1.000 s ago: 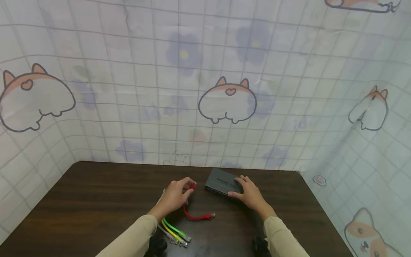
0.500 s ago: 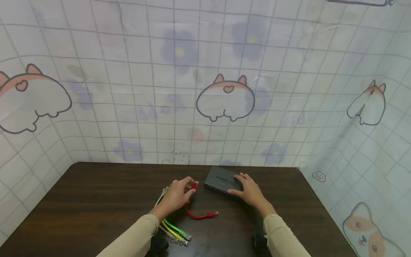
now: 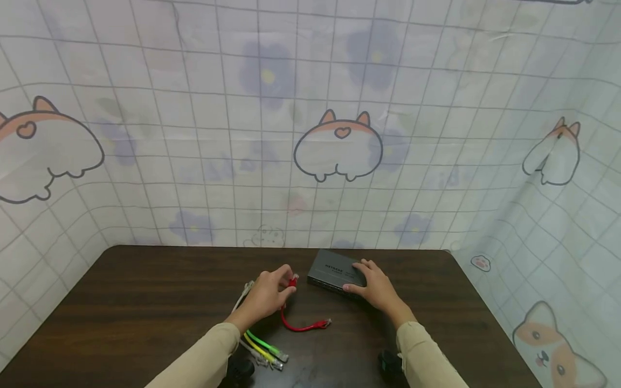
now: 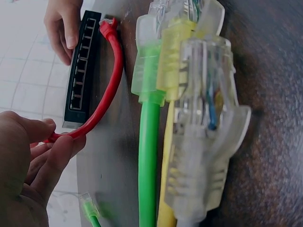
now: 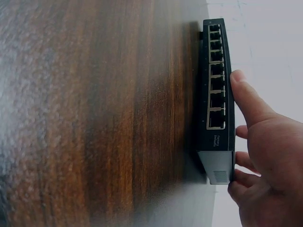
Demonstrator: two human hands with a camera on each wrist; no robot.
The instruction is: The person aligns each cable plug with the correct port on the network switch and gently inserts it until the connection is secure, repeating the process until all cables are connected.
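Left forearm (image 3: 199, 353): your own, in a long beige sleeve, reaching forward and inward; left wrist (image 3: 237, 320) bare beyond the cuff. Left hand (image 3: 264, 293): your left thumb (image 4: 35, 128) and bent left fingers (image 4: 57, 153) meeting in a pinch. Right forearm (image 3: 427, 355): matching sleeve, also angled forward and inward; right wrist (image 3: 402, 317) bare. Right hand (image 3: 374, 288): your right thumb (image 5: 248, 97) extended, right fingers (image 5: 244, 161) bent, in a grip. Both hands: apart, roughly level.
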